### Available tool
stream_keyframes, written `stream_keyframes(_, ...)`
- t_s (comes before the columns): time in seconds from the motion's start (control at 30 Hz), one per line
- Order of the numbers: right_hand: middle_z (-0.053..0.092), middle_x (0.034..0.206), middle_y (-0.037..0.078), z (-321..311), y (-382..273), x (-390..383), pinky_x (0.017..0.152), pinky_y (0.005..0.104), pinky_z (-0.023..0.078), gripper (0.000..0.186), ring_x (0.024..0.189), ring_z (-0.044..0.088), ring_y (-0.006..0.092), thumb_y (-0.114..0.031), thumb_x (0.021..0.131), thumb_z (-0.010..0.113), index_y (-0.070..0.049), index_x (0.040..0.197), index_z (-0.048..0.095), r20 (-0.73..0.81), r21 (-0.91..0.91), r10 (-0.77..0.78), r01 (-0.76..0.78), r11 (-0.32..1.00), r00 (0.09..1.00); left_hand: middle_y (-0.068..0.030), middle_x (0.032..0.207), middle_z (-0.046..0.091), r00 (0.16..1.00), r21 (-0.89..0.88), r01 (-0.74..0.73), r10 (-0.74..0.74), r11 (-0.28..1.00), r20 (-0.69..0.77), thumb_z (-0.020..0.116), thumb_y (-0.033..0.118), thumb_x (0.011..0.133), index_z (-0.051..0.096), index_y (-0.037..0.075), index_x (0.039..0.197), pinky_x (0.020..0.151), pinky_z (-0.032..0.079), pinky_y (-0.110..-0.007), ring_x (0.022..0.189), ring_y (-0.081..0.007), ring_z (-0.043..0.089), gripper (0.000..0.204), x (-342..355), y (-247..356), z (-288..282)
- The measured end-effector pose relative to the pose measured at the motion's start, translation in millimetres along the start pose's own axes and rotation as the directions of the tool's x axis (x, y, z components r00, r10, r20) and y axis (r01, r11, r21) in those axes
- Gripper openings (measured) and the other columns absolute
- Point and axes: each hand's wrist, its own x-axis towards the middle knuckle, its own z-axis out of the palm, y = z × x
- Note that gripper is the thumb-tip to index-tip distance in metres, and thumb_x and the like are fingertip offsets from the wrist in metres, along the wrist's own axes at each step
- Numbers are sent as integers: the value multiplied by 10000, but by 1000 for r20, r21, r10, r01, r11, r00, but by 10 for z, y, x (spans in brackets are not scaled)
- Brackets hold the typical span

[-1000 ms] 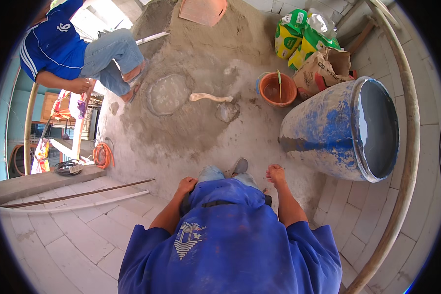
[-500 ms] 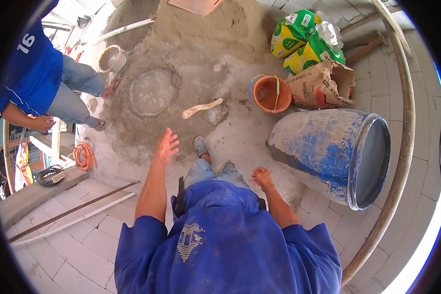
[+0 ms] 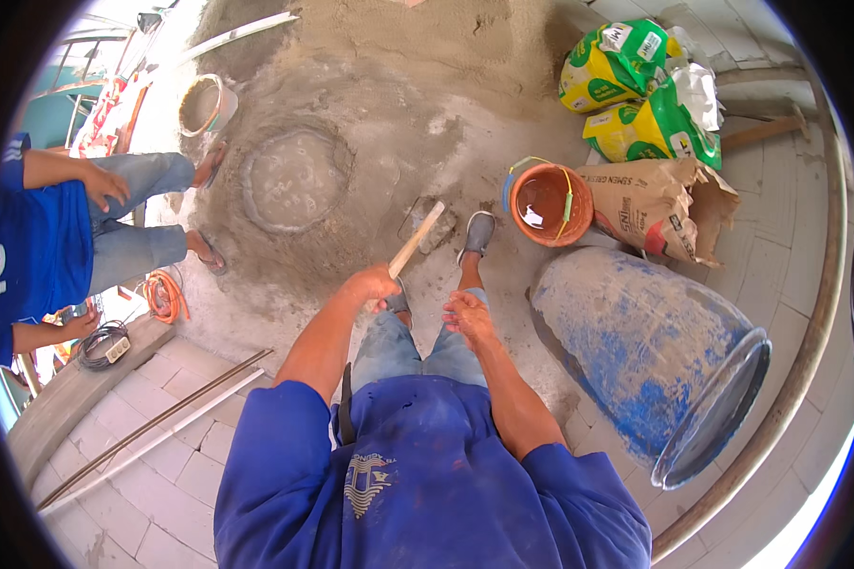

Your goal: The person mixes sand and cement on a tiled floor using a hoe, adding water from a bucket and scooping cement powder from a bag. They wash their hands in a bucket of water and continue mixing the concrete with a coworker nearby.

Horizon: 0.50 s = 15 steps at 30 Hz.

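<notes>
My left hand (image 3: 374, 286) is closed around the wooden handle (image 3: 416, 241) of what looks like a hoe, its handle slanting up and away to the right. At the far end, a cement-coated squarish blade (image 3: 434, 228) lies on the floor. Nothing shows in my right hand (image 3: 467, 316), which is held in front of my right thigh, fingers loosely bent and apart. Beyond my left hand is a round patch of wet mortar (image 3: 294, 180) ringed by grey sand mix.
An orange bucket (image 3: 579, 211) stands right of my foot, near an open paper cement sack (image 3: 640, 204), green-yellow bags (image 3: 617, 66) and a tipped blue drum (image 3: 636, 351). At left stand a co-worker in blue (image 3: 43, 232) and a pale bucket (image 3: 220, 104); rods (image 3: 161, 427) lie nearer.
My left hand has come down onto the hoe's handle, which has swung more upright toward me. My right hand has moved inward to the left. My right foot has stepped forward; the co-worker is bending.
</notes>
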Motion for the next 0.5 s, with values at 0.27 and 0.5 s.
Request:
stream_keyframes(0.27,552,1056,107,299,-583,1081,721,458,549,463,859,619,265,-358,966,625,-64,1285,465,246,-16,395,-404,915,885,-66,671,560,997,-395,72,-71,916,16,731,110,822,524,-12,1017,413,458,-333,496,-152,550,308,-232,550,487)
stream_keyframes(0.5,524,884,133,379,-1326,1920,560,512,553,320,645,584,280,-174,911,693,-19,1132,520,99,163,487,-497,852,868,-45,695,532,992,-607,100,-124,789,4,713,110,856,486,-21,1123,418,435,-311,499,-127,525,374,-747,1293,490)
